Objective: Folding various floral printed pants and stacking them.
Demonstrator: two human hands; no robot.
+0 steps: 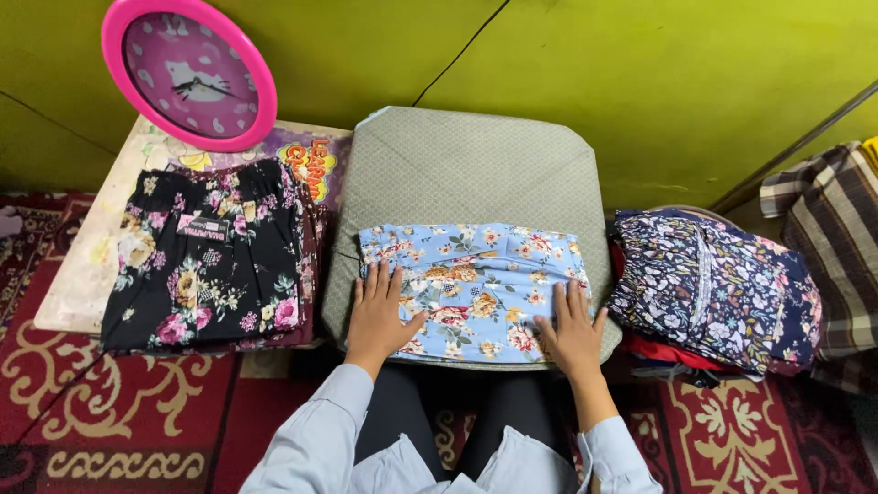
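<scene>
Both hands lie flat, fingers spread, gripping nothing. The left hand and the right hand press on one folded light-blue floral garment, which lies on the near half of a grey padded board. At nine o'clock from it, one stack of folded black floral garments rests on a low counter. At three o'clock sits one pile of navy floral clothes. At eleven o'clock, one pink round clock leans on the green wall.
</scene>
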